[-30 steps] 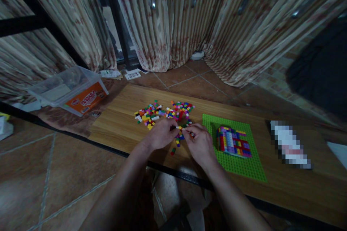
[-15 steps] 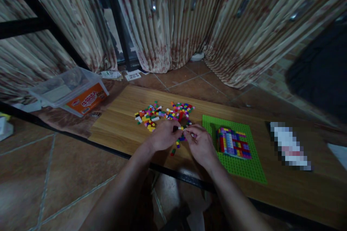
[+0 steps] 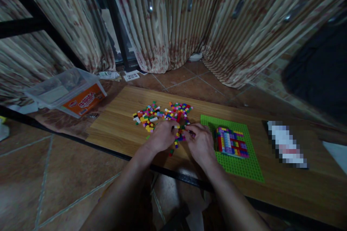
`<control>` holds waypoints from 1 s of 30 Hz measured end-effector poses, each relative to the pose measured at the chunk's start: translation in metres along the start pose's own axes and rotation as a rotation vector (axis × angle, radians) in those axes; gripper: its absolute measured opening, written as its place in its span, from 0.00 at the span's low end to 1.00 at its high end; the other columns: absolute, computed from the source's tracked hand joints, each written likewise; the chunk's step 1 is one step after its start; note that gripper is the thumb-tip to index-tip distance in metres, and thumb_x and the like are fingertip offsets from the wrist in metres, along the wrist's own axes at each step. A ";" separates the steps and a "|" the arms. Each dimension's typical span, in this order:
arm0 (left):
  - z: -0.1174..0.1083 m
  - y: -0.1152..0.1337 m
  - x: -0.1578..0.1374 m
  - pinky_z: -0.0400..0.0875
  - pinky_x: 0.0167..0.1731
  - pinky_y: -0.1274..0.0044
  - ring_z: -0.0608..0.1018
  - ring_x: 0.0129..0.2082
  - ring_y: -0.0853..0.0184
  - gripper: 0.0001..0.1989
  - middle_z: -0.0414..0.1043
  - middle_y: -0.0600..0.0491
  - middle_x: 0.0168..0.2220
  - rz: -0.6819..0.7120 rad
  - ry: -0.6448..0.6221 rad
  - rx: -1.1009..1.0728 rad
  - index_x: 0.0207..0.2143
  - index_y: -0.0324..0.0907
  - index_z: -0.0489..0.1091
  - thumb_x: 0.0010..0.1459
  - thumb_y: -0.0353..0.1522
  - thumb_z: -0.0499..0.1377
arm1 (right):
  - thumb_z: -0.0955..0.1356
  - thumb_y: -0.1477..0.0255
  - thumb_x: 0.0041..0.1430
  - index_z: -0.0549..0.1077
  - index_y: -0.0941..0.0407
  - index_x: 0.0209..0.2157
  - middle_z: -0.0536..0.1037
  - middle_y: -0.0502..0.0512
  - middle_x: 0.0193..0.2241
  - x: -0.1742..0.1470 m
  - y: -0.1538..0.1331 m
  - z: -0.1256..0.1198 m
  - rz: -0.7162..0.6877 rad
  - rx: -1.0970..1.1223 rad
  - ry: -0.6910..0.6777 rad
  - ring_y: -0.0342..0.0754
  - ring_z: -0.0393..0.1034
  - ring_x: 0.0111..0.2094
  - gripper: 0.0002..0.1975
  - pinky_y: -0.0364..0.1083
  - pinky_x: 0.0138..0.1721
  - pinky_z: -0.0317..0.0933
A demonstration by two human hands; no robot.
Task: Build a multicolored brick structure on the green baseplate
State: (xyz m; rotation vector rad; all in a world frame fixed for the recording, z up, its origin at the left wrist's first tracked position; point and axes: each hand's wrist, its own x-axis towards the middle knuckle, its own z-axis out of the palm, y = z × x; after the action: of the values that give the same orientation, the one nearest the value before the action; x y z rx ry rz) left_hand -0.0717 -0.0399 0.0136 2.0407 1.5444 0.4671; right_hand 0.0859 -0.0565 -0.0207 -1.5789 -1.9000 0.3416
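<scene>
Loose toy building bricks [image 3: 146,119] in many colours lie in a pile on the wooden table. My left hand [image 3: 162,136] is closed at the near side of the pile, with a small yellow and white brick [image 3: 177,126] at its fingertips. Just right of it, my right hand [image 3: 200,141] has its fingers pinched low over several bricks; whatever is between them is too small to make out. A gap separates the two hands. On a green baseplate [image 3: 244,169] to the right sits a block of joined multicoloured bricks [image 3: 231,142].
A clear plastic bin [image 3: 65,90] with an orange label stands beyond the table's left end. A blurred-out flat object [image 3: 287,146] lies on the table [image 3: 108,122] at the right. Striped curtains [image 3: 168,29] hang behind. A dark shape [image 3: 317,61] fills the right edge.
My hands, whose fingertips met before, have come slightly apart. The right fingers have moved down toward the bricks. The whole view has shifted a little.
</scene>
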 end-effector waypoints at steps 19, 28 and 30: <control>0.013 0.015 -0.005 0.71 0.41 0.75 0.78 0.38 0.64 0.13 0.75 0.49 0.36 -0.042 0.077 -0.136 0.45 0.40 0.68 0.59 0.25 0.51 | 0.64 0.71 0.60 0.78 0.55 0.35 0.78 0.56 0.34 0.001 -0.005 -0.003 -0.024 0.045 0.020 0.52 0.67 0.38 0.10 0.51 0.42 0.60; 0.017 -0.001 0.003 0.71 0.38 0.76 0.78 0.35 0.66 0.04 0.77 0.51 0.34 -0.054 0.144 -0.157 0.35 0.41 0.71 0.58 0.29 0.56 | 0.66 0.70 0.59 0.79 0.54 0.36 0.79 0.55 0.35 0.000 -0.002 0.002 -0.007 -0.123 0.022 0.55 0.67 0.40 0.09 0.53 0.43 0.58; 0.016 -0.004 0.003 0.71 0.37 0.77 0.78 0.35 0.66 0.04 0.77 0.52 0.33 -0.017 0.161 -0.184 0.34 0.41 0.71 0.58 0.29 0.56 | 0.66 0.71 0.59 0.79 0.54 0.37 0.79 0.56 0.36 0.001 -0.003 0.000 -0.013 -0.068 0.023 0.54 0.67 0.40 0.10 0.52 0.44 0.58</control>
State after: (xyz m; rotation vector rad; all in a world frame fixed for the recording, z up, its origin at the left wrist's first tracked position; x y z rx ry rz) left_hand -0.0645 -0.0391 -0.0017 1.8868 1.5473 0.7543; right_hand 0.0839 -0.0567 -0.0190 -1.6072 -1.9217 0.2553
